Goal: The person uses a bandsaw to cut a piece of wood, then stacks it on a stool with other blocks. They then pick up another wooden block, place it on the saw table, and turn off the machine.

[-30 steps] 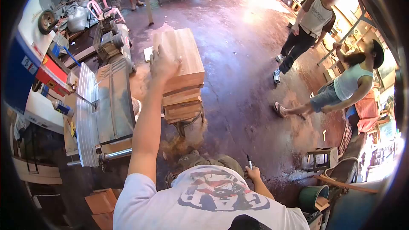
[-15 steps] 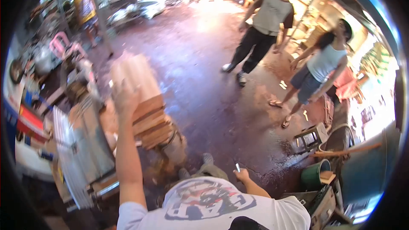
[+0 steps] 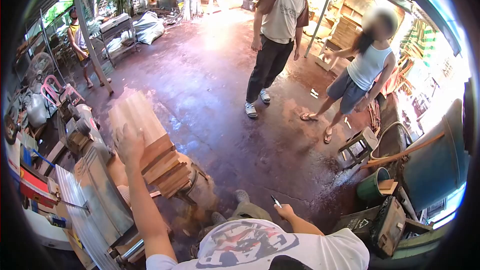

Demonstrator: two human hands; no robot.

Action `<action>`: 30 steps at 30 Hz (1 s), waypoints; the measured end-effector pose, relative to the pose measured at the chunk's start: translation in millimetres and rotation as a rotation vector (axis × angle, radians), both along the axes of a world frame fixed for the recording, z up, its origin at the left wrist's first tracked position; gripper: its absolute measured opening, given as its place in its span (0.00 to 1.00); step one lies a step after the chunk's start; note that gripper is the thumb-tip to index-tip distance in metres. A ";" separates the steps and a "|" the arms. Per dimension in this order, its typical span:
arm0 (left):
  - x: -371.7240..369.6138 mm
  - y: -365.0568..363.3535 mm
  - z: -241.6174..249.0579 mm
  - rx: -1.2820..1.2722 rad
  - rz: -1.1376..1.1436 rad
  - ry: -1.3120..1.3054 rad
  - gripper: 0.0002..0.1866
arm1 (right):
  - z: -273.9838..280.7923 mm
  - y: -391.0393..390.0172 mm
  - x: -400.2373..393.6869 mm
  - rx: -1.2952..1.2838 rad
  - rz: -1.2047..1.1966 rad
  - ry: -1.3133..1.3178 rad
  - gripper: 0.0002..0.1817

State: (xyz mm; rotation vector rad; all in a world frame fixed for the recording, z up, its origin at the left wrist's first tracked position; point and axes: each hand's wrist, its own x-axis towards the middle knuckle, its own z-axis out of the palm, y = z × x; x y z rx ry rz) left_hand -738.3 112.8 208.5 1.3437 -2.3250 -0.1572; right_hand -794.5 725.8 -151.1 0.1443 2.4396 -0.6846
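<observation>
My left hand [image 3: 130, 143] lies on the near left side of a stack of wooden boards [image 3: 137, 115], its fingers spread against the top board. The stack rests on a stool-like support [image 3: 195, 182], mostly hidden under the wood. Lower and to the right, my right hand [image 3: 285, 212] is closed around a slim marker pen [image 3: 276, 201], whose dark tip points up and away from me. The pen is apart from the boards.
Left of the stack stands a machine with a ribbed metal table [image 3: 82, 205]. Two people [image 3: 280, 25] [image 3: 367, 70] stand ahead on the right; another person [image 3: 78, 40] is far left. A green bucket [image 3: 374, 185], a small stool [image 3: 361, 145] and a black case [image 3: 387, 227] sit at right.
The view has shifted and sharpened. My left hand remains at the boards, and my right hand still holds the pen. The person in the tank top has raised an arm forward.
</observation>
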 end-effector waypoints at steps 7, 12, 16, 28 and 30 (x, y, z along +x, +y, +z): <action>-1.6 -3.4 -3.5 -0.005 0.007 -0.027 0.35 | -23.2 21.2 13.2 0.049 -0.015 -0.008 0.26; -1.0 -6.5 -6.8 -0.005 -0.007 0.001 0.35 | -15.2 9.5 11.7 0.059 0.000 0.008 0.24; 0.4 -6.8 -4.7 -0.001 -0.013 0.012 0.35 | 3.4 -8.8 7.5 0.031 -0.031 0.020 0.22; 0.5 -8.2 -0.5 0.037 0.010 -0.006 0.37 | 40.1 -36.5 3.8 0.056 0.003 -0.172 0.26; 0.6 -9.2 -2.4 0.030 0.013 -0.007 0.37 | 23.3 -30.2 4.8 0.046 0.015 -0.118 0.24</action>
